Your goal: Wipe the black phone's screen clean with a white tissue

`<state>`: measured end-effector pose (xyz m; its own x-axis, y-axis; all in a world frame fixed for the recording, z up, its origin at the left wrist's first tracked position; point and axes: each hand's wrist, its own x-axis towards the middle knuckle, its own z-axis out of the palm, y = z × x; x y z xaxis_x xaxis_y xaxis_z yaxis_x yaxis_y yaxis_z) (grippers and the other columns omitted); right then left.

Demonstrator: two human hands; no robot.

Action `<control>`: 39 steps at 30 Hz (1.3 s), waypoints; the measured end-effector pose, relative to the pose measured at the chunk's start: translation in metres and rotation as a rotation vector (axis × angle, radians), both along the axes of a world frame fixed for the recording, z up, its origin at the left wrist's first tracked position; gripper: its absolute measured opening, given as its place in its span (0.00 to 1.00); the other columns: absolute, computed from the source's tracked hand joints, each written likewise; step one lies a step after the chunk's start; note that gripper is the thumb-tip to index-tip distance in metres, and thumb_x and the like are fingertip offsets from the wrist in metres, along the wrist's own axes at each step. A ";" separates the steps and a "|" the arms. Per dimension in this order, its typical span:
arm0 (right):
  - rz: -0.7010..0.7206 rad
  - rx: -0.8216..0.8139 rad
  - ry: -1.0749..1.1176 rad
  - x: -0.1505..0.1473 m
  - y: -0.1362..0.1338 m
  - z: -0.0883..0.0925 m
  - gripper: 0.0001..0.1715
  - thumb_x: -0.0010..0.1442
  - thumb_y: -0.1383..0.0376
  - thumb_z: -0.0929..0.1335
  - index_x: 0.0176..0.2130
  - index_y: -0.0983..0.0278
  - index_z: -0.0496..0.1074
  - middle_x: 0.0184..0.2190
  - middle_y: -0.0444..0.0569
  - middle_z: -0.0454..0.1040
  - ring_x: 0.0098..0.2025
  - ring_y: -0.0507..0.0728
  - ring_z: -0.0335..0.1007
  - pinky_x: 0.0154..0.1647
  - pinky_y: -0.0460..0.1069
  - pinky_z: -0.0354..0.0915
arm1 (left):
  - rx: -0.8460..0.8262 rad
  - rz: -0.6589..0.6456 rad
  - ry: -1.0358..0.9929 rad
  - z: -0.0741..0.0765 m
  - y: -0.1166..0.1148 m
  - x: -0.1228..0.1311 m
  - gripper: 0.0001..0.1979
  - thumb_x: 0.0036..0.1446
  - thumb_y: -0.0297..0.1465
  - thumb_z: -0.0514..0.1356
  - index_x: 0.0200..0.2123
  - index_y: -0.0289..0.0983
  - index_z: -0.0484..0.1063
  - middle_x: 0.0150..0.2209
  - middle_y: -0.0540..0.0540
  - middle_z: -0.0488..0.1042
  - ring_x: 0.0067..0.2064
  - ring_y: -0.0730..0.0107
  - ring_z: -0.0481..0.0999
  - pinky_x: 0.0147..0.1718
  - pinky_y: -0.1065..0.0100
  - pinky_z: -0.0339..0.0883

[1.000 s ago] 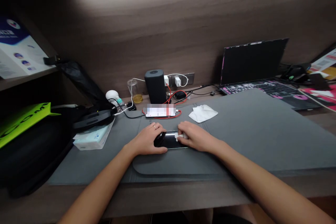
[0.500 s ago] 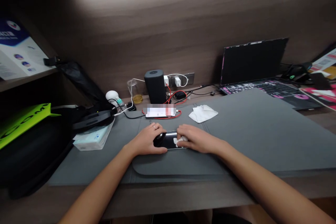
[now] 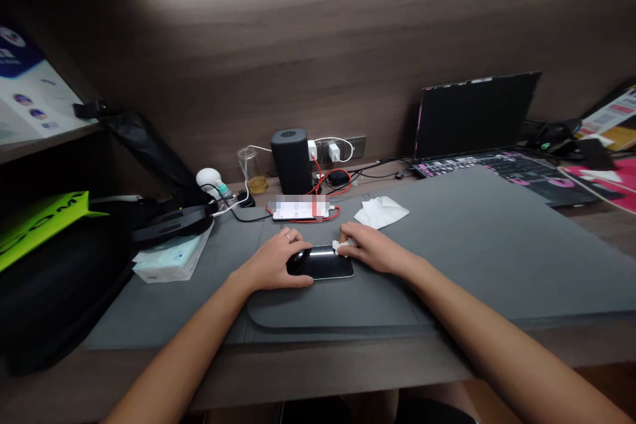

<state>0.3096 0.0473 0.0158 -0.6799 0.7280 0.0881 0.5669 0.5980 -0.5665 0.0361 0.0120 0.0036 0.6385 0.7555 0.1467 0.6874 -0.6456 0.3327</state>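
A black phone [image 3: 325,264] lies flat, screen up, on a grey desk mat [image 3: 472,245]. My left hand [image 3: 275,260] is curled over the phone's left end and holds it down; a ring shows on one finger. My right hand [image 3: 370,248] pinches a small white wipe [image 3: 340,246] at the phone's upper right corner. A crumpled white cloth [image 3: 381,211] rests on the mat just behind my right hand.
Behind the phone lie a second phone [image 3: 301,210] on a red cable, a dark cylinder speaker [image 3: 291,161], a glass [image 3: 251,171] and wall plugs [image 3: 332,149]. A laptop [image 3: 489,139] stands at the right. A tissue pack [image 3: 171,258] and black bags [image 3: 64,278] crowd the left.
My right hand slid the wipe from the phone's screen up to its upper right corner, uncovering more of the screen. The left hand stayed on the phone. The view shifted slightly.
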 end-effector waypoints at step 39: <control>0.090 0.150 -0.061 -0.004 -0.001 0.001 0.09 0.66 0.60 0.67 0.35 0.61 0.68 0.35 0.49 0.71 0.40 0.60 0.65 0.43 0.53 0.58 | -0.015 -0.006 -0.021 -0.002 0.001 -0.001 0.29 0.53 0.48 0.66 0.54 0.40 0.69 0.47 0.43 0.70 0.49 0.56 0.70 0.51 0.56 0.67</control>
<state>0.3055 0.0467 0.0163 -0.7494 0.6455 0.1477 0.5374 0.7231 -0.4339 0.0349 0.0133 0.0014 0.6398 0.7540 0.1487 0.6766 -0.6444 0.3564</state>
